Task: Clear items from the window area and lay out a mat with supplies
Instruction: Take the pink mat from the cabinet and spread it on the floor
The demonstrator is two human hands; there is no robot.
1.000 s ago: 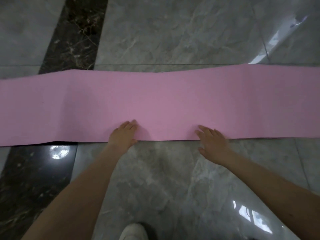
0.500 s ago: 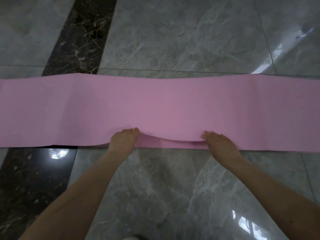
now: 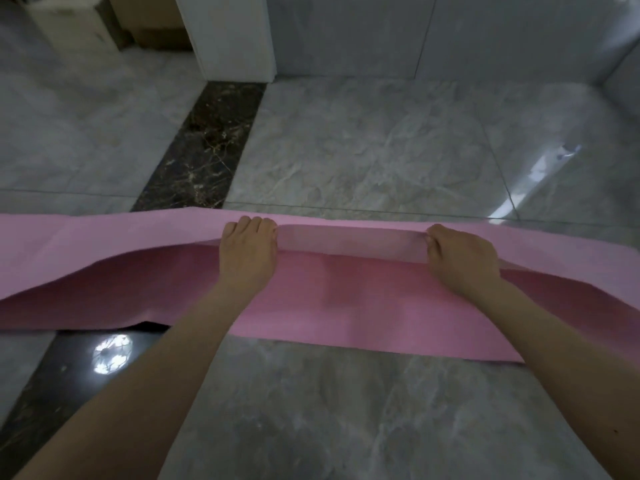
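A long pink mat (image 3: 346,299) stretches left to right across the grey marble floor. Its upper layer is raised and folded back away from me, and a darker pink layer shows beneath it. My left hand (image 3: 247,252) grips the raised edge with fingers curled over it. My right hand (image 3: 462,259) pinches the same edge further right. Both forearms reach over the lower layer. No supplies are in view.
A dark marble strip (image 3: 204,143) runs from the far wall toward me and passes under the mat. A white pillar (image 3: 230,36) stands at the back, with a white cabinet (image 3: 72,26) and cardboard boxes (image 3: 152,19) to its left. Glossy floor surrounds the mat.
Both hands went from lying flat on the near edge to gripping it. They lifted it and carried it away from me, uncovering a lower pink layer. The view tilted up toward the wall.
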